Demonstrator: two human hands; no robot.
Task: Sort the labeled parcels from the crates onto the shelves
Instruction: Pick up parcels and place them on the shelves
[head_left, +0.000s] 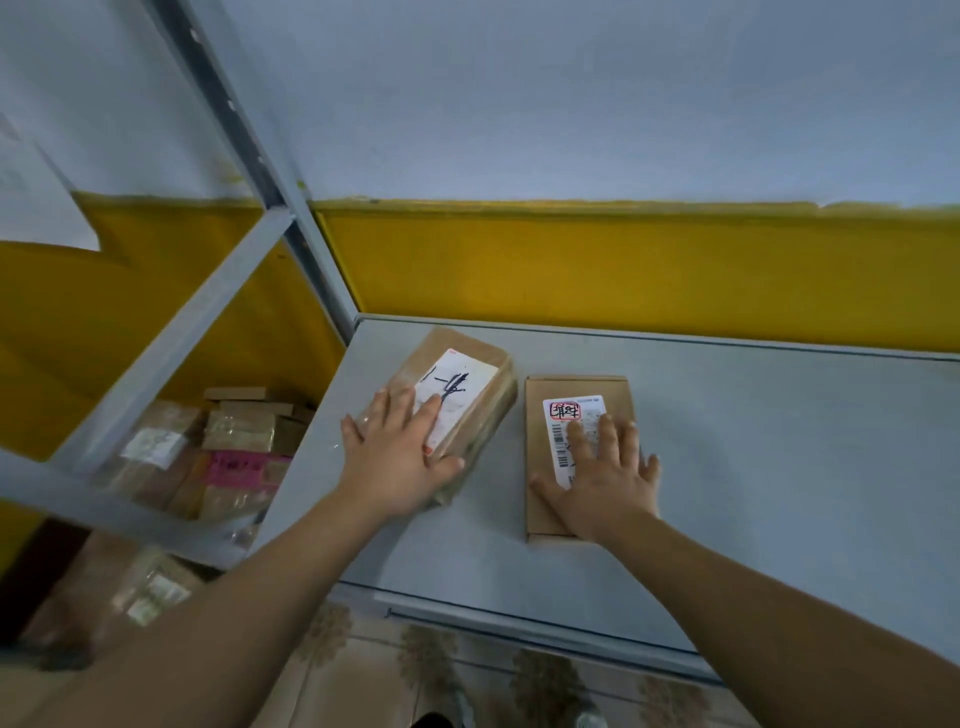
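Head view: two labeled parcels lie side by side on the grey shelf (769, 467), near its left end. The left hand (400, 460) lies flat, fingers spread, on the taped brown parcel (483, 415), which sits angled and bears a handwritten white label. The right hand (605, 480) lies flat, fingers spread, on the flat cardboard box (615, 389), covering the near part of its barcode label. Neither hand grips. Judgement: both parcels look light; the taped one has slick film, so it may slide under a palm and is best taken by its long sides; the box looks stiff, best taken by its edges. The shelf surface is smooth painted metal. A slotted upright (249, 135) stands left; beyond it a heap of other parcels (228, 447). Far wall pale above a yellow band (623, 270); patterned tile floor (467, 675) below.
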